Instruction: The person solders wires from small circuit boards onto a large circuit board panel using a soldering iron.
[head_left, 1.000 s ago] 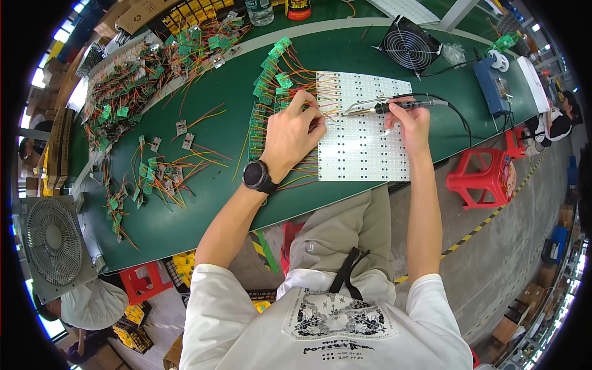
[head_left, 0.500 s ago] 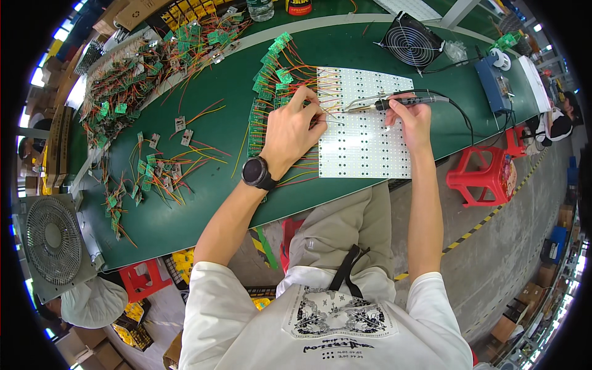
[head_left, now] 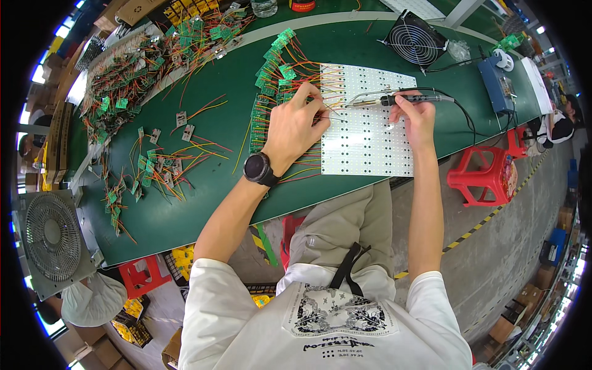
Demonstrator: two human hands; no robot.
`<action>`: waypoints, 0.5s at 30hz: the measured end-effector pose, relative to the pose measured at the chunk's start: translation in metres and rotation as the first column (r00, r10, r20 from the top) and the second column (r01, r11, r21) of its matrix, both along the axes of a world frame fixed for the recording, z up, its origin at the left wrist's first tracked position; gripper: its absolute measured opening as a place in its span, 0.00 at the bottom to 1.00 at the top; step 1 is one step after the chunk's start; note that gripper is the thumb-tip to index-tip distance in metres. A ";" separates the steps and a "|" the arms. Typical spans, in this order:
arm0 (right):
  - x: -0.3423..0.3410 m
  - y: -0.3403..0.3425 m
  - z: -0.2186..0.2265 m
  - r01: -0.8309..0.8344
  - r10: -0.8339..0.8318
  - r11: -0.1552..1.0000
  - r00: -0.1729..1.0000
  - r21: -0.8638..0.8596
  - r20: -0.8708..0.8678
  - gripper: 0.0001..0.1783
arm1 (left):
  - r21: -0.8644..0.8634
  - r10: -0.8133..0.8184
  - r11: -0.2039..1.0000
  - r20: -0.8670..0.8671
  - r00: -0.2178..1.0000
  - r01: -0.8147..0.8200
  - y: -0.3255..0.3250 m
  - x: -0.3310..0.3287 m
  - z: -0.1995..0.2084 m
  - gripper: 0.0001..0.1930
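Observation:
A white panel (head_left: 364, 151) with rows of small dark and pale dots lies on the green table. Over its upper middle, my right hand (head_left: 414, 114) is closed around a soldering iron (head_left: 394, 99), whose metal tip points left at the panel. A thin curved metal tube runs above the iron's front part. At the panel's left edge my left hand (head_left: 298, 126) pinches a thin wire near the iron's tip. Small green circuit boards (head_left: 264, 92) stand in a row left of the panel, their red and yellow wires reaching its edge. My left hand covers part of this row.
Heaped wired circuit boards (head_left: 123, 86) fill the table's far left, with a looser group (head_left: 151, 166) nearer. A black fan (head_left: 416, 40) and a blue soldering station (head_left: 494, 83) stand at the right. A red stool (head_left: 478, 176) and a grey fan (head_left: 52, 237) flank the table.
The view has shifted slightly, moving the panel a little up and right in the picture. Both hands and the iron keep nearly the same place over the panel.

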State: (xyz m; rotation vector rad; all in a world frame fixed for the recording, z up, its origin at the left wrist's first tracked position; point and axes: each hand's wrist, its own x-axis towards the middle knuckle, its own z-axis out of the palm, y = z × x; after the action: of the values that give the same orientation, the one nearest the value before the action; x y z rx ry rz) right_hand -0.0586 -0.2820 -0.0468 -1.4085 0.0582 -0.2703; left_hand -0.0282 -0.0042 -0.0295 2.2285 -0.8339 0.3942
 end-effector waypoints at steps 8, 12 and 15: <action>0.003 0.009 0.003 0.013 -0.013 1.000 0.999 0.024 -0.032 0.12 | -0.068 -0.013 0.998 0.075 0.997 0.018 0.007 -0.002 0.009 0.04; 0.000 0.003 0.001 0.058 -0.058 0.998 0.998 0.002 0.009 0.09 | -0.077 -0.095 0.992 0.066 0.993 0.100 0.007 -0.006 0.028 0.07; 0.000 0.004 -0.001 0.022 -0.023 0.999 0.999 0.034 0.031 0.08 | -0.088 -0.158 0.983 0.007 0.987 0.158 0.021 -0.013 0.053 0.13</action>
State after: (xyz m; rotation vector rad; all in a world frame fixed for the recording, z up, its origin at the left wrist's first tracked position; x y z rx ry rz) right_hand -0.0587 -0.2783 -0.0476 -1.3708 0.0523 -0.3088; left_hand -0.0408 0.0170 0.0230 2.0642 -0.9676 0.3486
